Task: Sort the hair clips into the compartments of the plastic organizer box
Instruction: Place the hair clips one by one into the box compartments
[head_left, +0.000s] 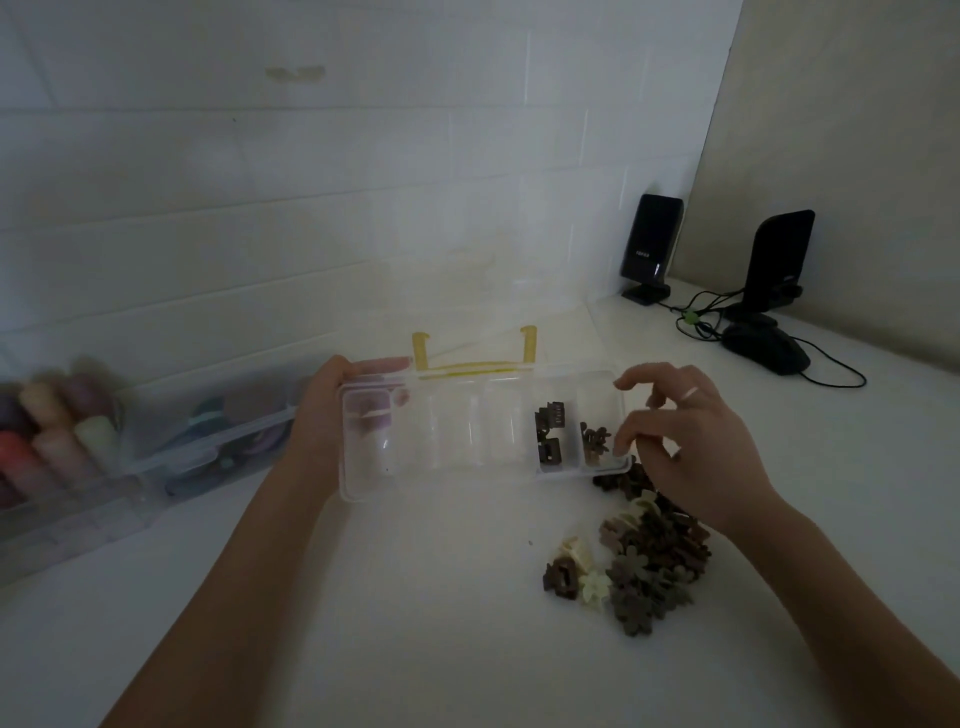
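Clear organizer box (467, 441) held above the white desk (415, 623). Left hand (332, 410) grips its left end, fingers wrapped underneath. Right hand (691, 447) hovers at the right end, fingers loosely curled, grasping nothing. Dark clips (549, 431) occupy the two rightmost compartments. Pile of hair clips (644, 561) lies on the desk below the right hand.

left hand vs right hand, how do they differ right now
The left hand grips the left end of the organizer box, fingers wrapped behind it; the right hand hovers over the right end with fingers loosely curled, holding nothing visible. The right hand wears a pale ring; the left hand shows none. The right hand is above the clip pile; the left is away from it. Both are bare.
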